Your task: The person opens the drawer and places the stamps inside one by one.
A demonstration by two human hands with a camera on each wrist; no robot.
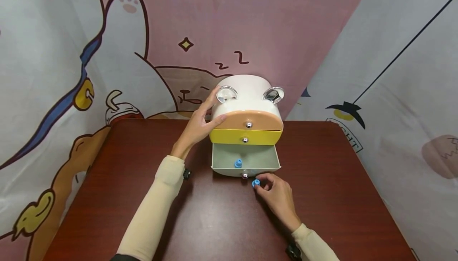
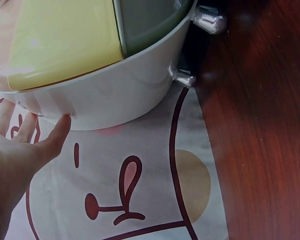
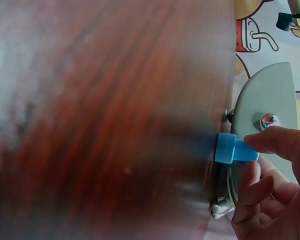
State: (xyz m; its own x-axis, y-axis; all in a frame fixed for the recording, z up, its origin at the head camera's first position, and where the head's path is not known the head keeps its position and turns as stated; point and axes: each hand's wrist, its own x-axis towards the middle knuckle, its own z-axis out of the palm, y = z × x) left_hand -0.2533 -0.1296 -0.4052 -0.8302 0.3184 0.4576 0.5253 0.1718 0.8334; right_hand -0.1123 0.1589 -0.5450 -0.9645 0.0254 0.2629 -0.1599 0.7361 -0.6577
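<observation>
A small white drawer cabinet [image 1: 245,88] with rounded sides, silver feet and round ears stands on the table. Its green bottom drawer [image 1: 216,157] is pulled out, below the closed orange drawer [image 1: 232,121] and yellow drawer [image 1: 225,137]. Inside the green drawer sits a small blue stepped plastic piece [image 1: 238,163]. My right hand [image 1: 279,197] pinches a similar blue piece [image 3: 235,148], wide at one end and narrower at the other, between thumb and fingers, just in front of that drawer. With fingers extended, my left hand [image 1: 198,123] rests against the cabinet's left side.
The brown wooden table [image 1: 211,221] ends at a back edge close behind the cabinet. Behind it hangs a cloth [image 1: 286,22] printed with cartoon animals. A silver knob [image 1: 245,176] sticks out from the green drawer's front.
</observation>
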